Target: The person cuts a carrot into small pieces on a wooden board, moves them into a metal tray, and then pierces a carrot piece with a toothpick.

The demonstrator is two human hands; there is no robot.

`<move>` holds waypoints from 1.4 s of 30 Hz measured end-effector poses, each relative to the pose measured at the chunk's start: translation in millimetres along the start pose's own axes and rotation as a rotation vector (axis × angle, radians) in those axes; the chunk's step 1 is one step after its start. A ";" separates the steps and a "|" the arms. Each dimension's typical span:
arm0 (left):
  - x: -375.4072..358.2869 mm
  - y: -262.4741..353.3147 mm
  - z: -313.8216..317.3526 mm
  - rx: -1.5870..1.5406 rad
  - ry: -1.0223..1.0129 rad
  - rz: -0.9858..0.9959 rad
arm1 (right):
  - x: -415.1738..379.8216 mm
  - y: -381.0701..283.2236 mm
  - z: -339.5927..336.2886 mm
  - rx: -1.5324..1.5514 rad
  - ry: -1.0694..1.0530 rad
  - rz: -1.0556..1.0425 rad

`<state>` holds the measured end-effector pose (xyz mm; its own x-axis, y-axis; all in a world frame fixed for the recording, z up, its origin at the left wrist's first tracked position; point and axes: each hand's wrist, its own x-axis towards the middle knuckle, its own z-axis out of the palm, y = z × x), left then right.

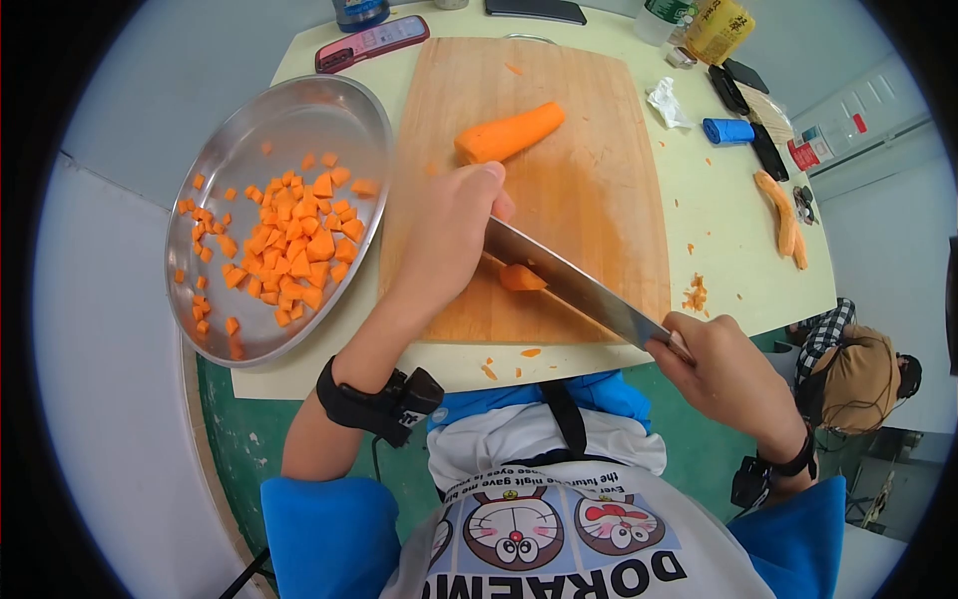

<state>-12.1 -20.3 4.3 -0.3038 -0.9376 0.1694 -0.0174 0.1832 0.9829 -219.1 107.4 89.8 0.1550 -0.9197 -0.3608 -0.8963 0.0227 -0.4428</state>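
Observation:
My right hand (714,364) grips the handle of a kitchen knife (589,290). Its broad blade slants across the wooden cutting board (599,130), up and left. My left hand (454,225) is at the far end of the blade, fingers curled; the hand hides what they hold, if anything. A small carrot piece (522,278) lies against the blade's near side. Beyond my left hand rests a peeled, cut carrot (511,133). To the left, a round metal tray (225,130) holds many diced carrot pieces (294,240), one blurred near its right rim.
A phone (374,42) lies behind the tray. At the right are crumpled tissue (667,104), a blue roll (728,131), another carrot (781,215) and a bottle (828,140). Carrot scraps (696,293) dot the tabletop. Another person (853,379) is in the right background.

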 end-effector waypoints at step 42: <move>-81.9 -4.2 -10.9 0.858 0.086 0.158 | -29.4 37.6 16.4 0.274 0.494 0.068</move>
<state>23.2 52.6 -12.9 -0.2910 -0.8953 0.3374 -0.7023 0.4393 0.5602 -250.5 141.8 70.3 -0.1714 -0.9852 0.0012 -0.7465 0.1291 -0.6528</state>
